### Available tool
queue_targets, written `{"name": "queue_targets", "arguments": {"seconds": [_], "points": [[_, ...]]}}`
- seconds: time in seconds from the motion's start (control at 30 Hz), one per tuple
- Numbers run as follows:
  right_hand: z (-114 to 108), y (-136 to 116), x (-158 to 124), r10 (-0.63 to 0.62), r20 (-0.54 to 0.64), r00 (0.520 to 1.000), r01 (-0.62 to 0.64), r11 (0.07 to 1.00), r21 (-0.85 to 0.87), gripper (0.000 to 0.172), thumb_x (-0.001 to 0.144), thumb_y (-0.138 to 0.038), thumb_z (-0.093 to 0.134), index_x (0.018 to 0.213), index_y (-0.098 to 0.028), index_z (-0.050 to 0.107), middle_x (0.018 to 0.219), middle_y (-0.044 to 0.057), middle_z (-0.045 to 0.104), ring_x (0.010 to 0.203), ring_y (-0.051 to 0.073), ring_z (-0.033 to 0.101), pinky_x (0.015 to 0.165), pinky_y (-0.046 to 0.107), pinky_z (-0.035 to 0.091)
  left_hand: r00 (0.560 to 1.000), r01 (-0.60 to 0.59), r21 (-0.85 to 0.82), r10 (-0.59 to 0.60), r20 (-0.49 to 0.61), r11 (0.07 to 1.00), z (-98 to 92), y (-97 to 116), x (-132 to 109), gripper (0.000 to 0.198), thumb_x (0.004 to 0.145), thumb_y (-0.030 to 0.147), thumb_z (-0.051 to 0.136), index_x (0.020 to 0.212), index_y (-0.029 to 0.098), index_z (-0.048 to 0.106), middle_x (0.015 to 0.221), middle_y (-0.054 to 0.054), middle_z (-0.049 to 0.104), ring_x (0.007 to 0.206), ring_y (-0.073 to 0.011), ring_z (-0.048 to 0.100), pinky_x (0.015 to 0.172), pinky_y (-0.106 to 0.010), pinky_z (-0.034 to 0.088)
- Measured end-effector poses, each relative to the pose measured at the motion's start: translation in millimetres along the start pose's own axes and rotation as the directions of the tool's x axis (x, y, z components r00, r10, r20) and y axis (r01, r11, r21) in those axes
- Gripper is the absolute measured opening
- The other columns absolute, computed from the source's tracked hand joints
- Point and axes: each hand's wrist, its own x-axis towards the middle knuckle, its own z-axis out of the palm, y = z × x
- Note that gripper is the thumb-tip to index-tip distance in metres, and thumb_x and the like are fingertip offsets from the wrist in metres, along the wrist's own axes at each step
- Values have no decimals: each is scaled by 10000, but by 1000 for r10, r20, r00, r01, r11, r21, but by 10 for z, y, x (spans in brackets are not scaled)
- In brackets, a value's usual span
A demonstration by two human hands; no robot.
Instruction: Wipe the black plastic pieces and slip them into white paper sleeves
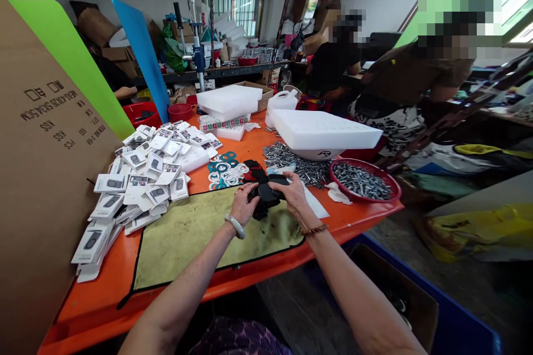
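Observation:
My left hand (243, 206), with a pale bangle at the wrist, has its fingers closed on the left side of a dark block-like object (266, 195). From the other side my right hand (296, 193), wearing a brown beaded bracelet, pinches the black piece at the object's right; its exact kind is unclear. Both hands are over a yellow-green cloth mat (183, 238) with black edging. Just beyond the fingers lie red-and-black pieces (253, 169) and a heap of teal and white rings (227, 171).
Small white product boxes (155, 163) are piled at left beside a tall cardboard box (45, 138). At right, loose metal parts (283, 163) lie near a red basin (395, 188) full of similar parts. White foam blocks (327, 128) stand behind. Two people sit at far right.

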Motion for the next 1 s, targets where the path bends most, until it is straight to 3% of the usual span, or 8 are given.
{"name": "queue_targets", "arguments": {"seconds": [0.1,0.23,0.3,0.37,0.5,0.6,0.8,1.0], "points": [[-44,-88,5,-4,-150,989,24,991,134,710,391,-337,818,1010,-189,505,869,-5,605,737,165,591,701,327,513,999,0,29,-1,33,1000,-21,20,1,449,721,109,619,1161,193,654,1270,-120,598,1198,-248,523,1082,-443,346],[-68,-340,-190,-215,-296,931,253,963,95,608,597,-399,740,1118,-199,497,1035,49,617,861,184,602,777,340,530,994,74,-83,-80,-74,994,-45,106,-50,323,772,200,613,1087,176,681,1207,-127,628,1160,-249,539,1057,-441,366],[-11,-449,-425,-254,-129,959,264,962,71,520,733,-459,632,1168,-209,496,1073,63,622,888,200,613,778,352,543,970,150,-279,-196,-142,948,-51,213,-151,307,825,356,593,1051,169,684,1147,-124,647,1090,-244,573,999,-428,420],[95,-489,-700,-240,105,965,244,970,-19,446,825,-484,522,1183,-218,519,1069,74,641,900,225,627,784,383,550,942,248,-555,-331,-53,794,-59,347,-303,466,845,538,536,1080,158,666,1112,-129,657,1014,-241,609,917,-413,478],[302,-390,-944,-336,420,843,465,848,-255,328,890,-410,443,1125,-269,622,1078,75,678,985,259,633,897,425,511,873,406,-831,-430,229,381,-134,514,-613,486,822,556,594,1144,193,627,1090,-99,685,974,-231,650,841,-370,530],[249,-323,-524,-409,464,786,590,722,-361,294,903,-371,431,1019,-291,689,1038,58,697,1006,251,623,941,405,479,817,431,-843,-536,213,321,-254,468,-732,361,819,410,665,1093,176,634,1009,-91,712,899,-226,682,794,-366,558],[-217,-169,844,-266,289,919,392,560,-730,273,770,-168,578,1015,-143,695,1136,174,645,1103,312,541,996,473,362,677,496,-825,-716,172,270,-474,288,-839,286,853,332,642,1031,110,613,852,-129,721,691,-214,699,643,-338,581],[-228,72,1112,-252,284,925,376,492,-786,75,644,-131,667,714,-149,687,1049,168,676,1079,327,534,948,465,353,648,523,-816,-737,194,246,-563,240,-926,305,841,292,660,1072,113,573,923,-162,717,643,-184,682,602,-307,575]]}}
